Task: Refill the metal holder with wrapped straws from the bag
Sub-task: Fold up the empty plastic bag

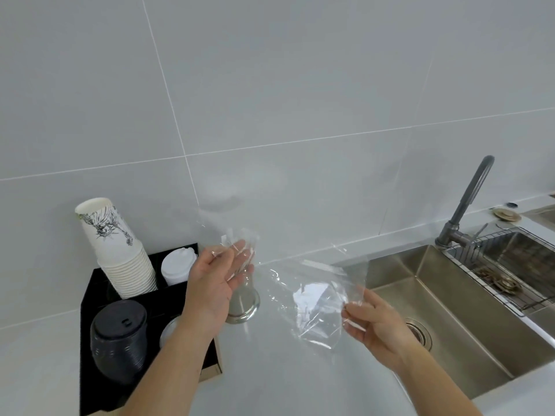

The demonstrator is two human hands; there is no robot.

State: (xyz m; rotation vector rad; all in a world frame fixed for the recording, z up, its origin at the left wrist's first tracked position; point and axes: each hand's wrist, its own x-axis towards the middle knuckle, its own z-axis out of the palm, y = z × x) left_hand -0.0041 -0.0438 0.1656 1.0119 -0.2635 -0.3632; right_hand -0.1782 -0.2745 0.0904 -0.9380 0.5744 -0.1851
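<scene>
Clear plastic catches the light in both hands above the white counter (300,379). The right hand (375,325) pinches a crinkled, see-through bag (318,298) by its lower right edge, thumb and fingertips closed on the film, so the bag hangs spread out between the two hands and looks flat, with nothing I can make out inside it. The left hand (216,280) is raised with the palm turned toward the right, fingers loosely curled around a bundle of clear wrapped straws (237,250); the wrappers are so transparent and blurred that I cannot count them or see the straws themselves. Just behind and below that hand stands the metal holder (243,301), a shiny round-based container on the counter close to the wall, partly hidden by the fingers; whether the straws reach into it I cannot tell. To the left sits a black organiser tray (93,295) holding a tilted stack of white paper cups (120,250) with a dark line drawing on the top one, a stack of white lids (177,265) and a stack of black lids (118,337). To the right a steel sink (450,310) is sunk in the counter, with a dark grey tap (468,205) at its back and a wire rack (507,271) across its far side.
</scene>
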